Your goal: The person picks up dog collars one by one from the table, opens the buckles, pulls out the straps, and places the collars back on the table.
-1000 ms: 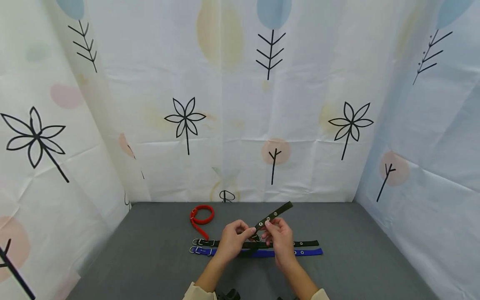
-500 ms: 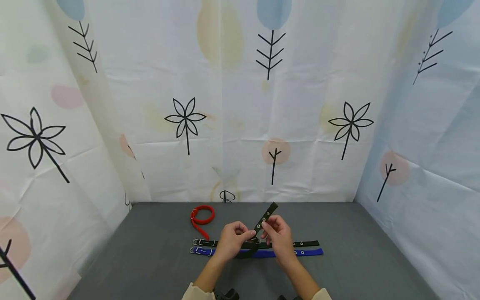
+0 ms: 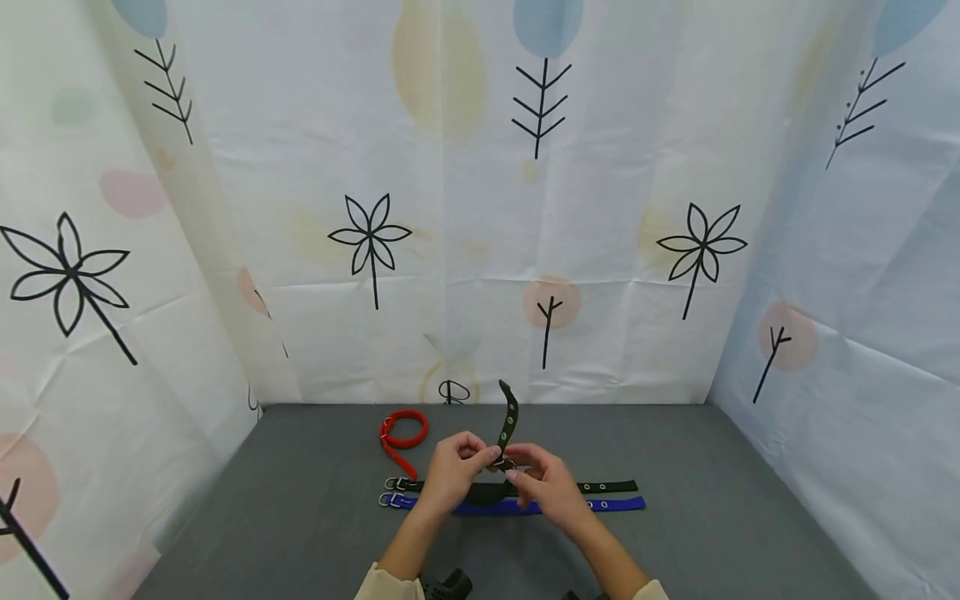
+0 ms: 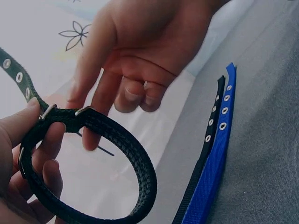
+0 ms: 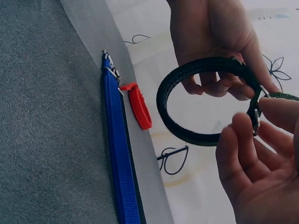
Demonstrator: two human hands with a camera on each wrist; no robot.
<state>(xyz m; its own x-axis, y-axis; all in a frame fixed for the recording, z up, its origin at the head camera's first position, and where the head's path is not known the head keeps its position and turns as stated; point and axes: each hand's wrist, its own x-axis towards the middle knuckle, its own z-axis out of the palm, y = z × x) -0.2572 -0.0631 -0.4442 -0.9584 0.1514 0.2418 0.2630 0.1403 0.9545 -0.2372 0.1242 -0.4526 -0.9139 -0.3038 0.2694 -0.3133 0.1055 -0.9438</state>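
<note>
A dark green collar with metal eyelets is bent into a round loop, seen whole in the left wrist view. Its strap end passes through the metal buckle and sticks up free in the head view. My left hand pinches the strap beside the buckle between thumb and fingers. From the other side, my right hand pinches the collar near its metal fittings, thumb and fingertips right at the band. Both hands hold it above a black collar and a blue collar, hiding their middles.
The black and blue collars lie straight, side by side, on the grey table, buckles to the left. A red collar lies coiled behind them. A patterned cloth stands behind the table and along both sides.
The green strap end has swung from leaning right to standing upright and curving left. My right hand has moved left and lower along the collar, from the eyelets to the metal fittings.
</note>
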